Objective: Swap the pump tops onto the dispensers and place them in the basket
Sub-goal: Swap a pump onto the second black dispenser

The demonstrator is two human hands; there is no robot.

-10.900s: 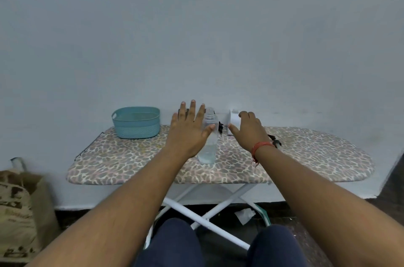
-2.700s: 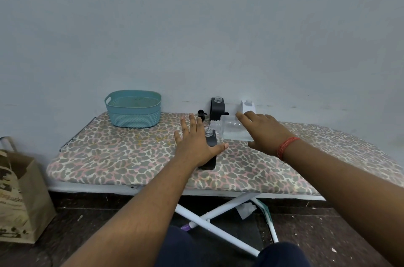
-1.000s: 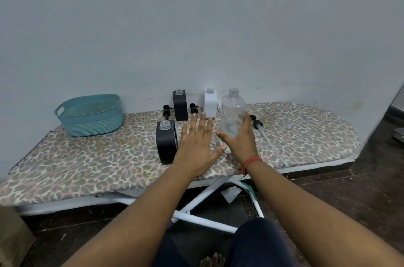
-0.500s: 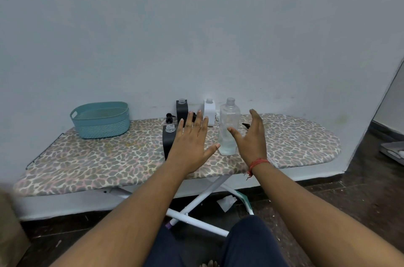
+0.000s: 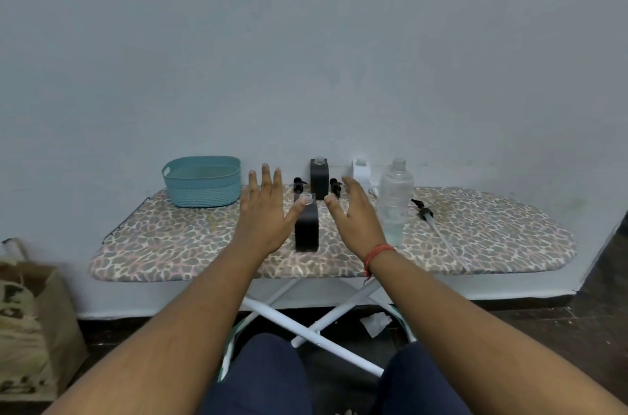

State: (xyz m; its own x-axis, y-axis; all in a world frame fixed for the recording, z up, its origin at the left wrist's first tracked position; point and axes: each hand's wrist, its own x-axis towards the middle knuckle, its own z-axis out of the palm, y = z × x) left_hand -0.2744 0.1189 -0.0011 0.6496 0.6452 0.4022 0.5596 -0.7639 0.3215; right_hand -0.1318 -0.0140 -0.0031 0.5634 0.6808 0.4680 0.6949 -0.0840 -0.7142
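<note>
A black square dispenser (image 5: 307,226) without a top stands near the front of the ironing board (image 5: 492,244). My left hand (image 5: 263,214) is spread open just left of it, and my right hand (image 5: 355,214) is open just right of it; neither holds anything. Behind stand a second black dispenser (image 5: 318,178) and a white one (image 5: 361,172), both topless. Two black pump tops (image 5: 299,184) (image 5: 335,186) lie beside the back black dispenser. A tall clear bottle (image 5: 394,202) stands to the right, and a long-tubed pump (image 5: 431,221) lies beyond it. The teal basket (image 5: 202,181) sits at the back left.
The board stands against a pale wall on white crossed legs (image 5: 306,323). A brown paper bag (image 5: 30,329) stands on the floor at the left. My knees (image 5: 268,380) are below the board's front edge.
My right hand has let go of the clear bottle and moved left toward the black dispenser. The bottle now stands alone. The view has shifted, bringing the basket and bag further in.
</note>
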